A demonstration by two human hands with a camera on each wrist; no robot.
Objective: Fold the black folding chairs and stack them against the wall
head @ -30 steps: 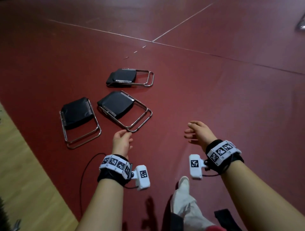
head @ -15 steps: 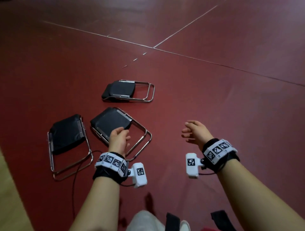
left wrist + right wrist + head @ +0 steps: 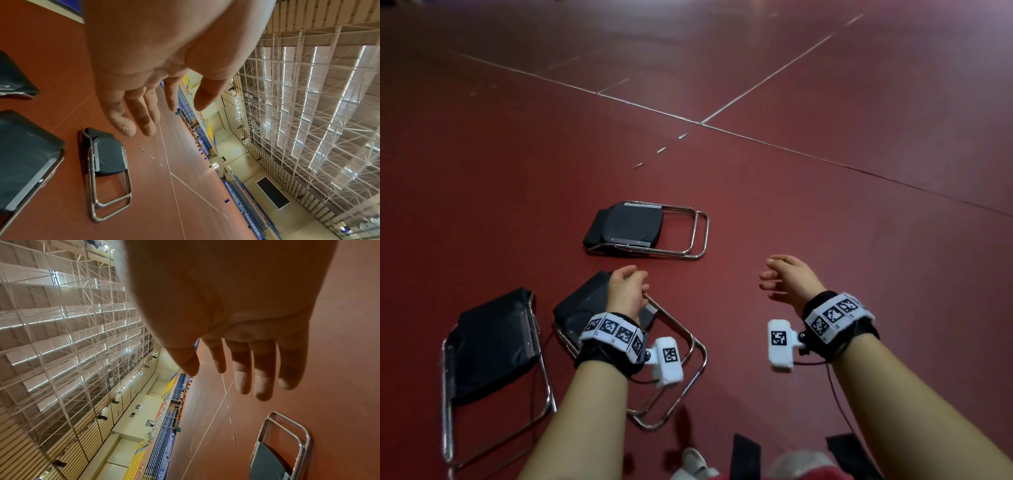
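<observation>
Three folded black chairs with chrome frames lie flat on the red floor. The far chair (image 3: 633,228) lies ahead, the middle chair (image 3: 582,306) is partly hidden under my left hand, and the third chair (image 3: 493,342) lies to the left. My left hand (image 3: 631,279) hovers over the middle chair with relaxed fingers and holds nothing. In the left wrist view its fingers (image 3: 141,116) are straight above the far chair (image 3: 109,162). My right hand (image 3: 774,274) is open over bare floor, right of the far chair. The right wrist view shows spread fingers (image 3: 242,369) and that chair's frame (image 3: 287,434).
White court lines (image 3: 774,75) cross the red floor beyond the chairs. My shoe and legs (image 3: 695,462) show at the bottom edge. Thin cables (image 3: 839,404) hang from the wrist cameras. Spectator stands (image 3: 205,142) line the hall's far side.
I have moved closer to the chairs, which now sit lower and nearer in view. My left hand went from the middle chair's leg end to above its seat. Both hands still hold nothing.
</observation>
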